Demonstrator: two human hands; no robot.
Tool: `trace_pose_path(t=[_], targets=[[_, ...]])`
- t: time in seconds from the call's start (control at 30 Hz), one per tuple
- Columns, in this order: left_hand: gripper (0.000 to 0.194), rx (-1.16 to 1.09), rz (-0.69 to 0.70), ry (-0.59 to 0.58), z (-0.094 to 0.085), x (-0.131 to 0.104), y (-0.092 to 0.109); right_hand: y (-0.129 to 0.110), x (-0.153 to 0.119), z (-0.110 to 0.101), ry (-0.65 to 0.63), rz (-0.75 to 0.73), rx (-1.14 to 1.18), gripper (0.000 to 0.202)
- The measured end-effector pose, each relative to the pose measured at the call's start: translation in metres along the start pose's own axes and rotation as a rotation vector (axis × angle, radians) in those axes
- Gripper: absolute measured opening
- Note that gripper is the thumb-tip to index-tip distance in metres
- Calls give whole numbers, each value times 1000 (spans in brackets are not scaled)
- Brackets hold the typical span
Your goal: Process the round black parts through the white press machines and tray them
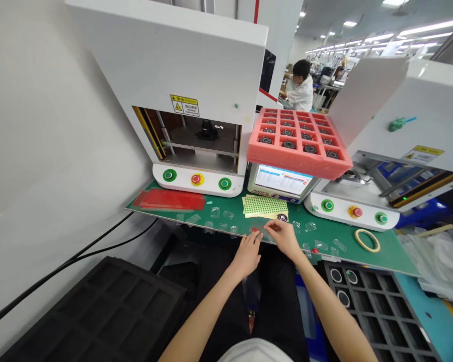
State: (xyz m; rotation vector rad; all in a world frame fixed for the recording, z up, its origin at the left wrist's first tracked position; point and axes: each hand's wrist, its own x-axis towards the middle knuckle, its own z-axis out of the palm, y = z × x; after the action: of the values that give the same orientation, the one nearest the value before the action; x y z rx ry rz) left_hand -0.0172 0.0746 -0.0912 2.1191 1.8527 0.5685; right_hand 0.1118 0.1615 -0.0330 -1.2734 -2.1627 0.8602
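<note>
Head view: green bench (pixel 385 249) between 2 white machines (pixel 196 75).

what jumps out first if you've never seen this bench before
The pink foam tray full of round black parts catches the eye first, perched above the small screen between two white machines. Below it, on the green mat, lies a yellow sheet of green dot stickers. Just in front, the left hand and right hand meet over a small red piece at the mat's near edge.
</note>
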Motion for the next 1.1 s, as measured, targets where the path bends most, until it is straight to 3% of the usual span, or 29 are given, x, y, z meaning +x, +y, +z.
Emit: trace_pose_path(t=[0.1,0.17,0.23,0.3,0.63,0.8,1.0,1.1], targets=[[43,-157,-10,135,-43,-23,17,-29,-40,-14,85,-104,125,14],[32,-433,-7,275,-70,-43,32,-48,-64,-20,162,-197,236,11],[23,-727,14,403,-90,-59,47,-64,-81,-22,242,-325,370,6],[18,-874,34,483,-101,-69,58,-75,-93,-22,292,-441,466,13],[22,-988,64,602,-104,-74,76,-89,-107,-26,362,-553,510,22],[22,-879,138,675,-107,-73,78,-93,-111,-28,379,-561,517,23],[20,-823,174,697,-110,-74,79,-98,-117,-29,495,-482,531,26],[19,-791,204,690,-113,-74,79,-96,-116,-33,452,-496,440,33]])
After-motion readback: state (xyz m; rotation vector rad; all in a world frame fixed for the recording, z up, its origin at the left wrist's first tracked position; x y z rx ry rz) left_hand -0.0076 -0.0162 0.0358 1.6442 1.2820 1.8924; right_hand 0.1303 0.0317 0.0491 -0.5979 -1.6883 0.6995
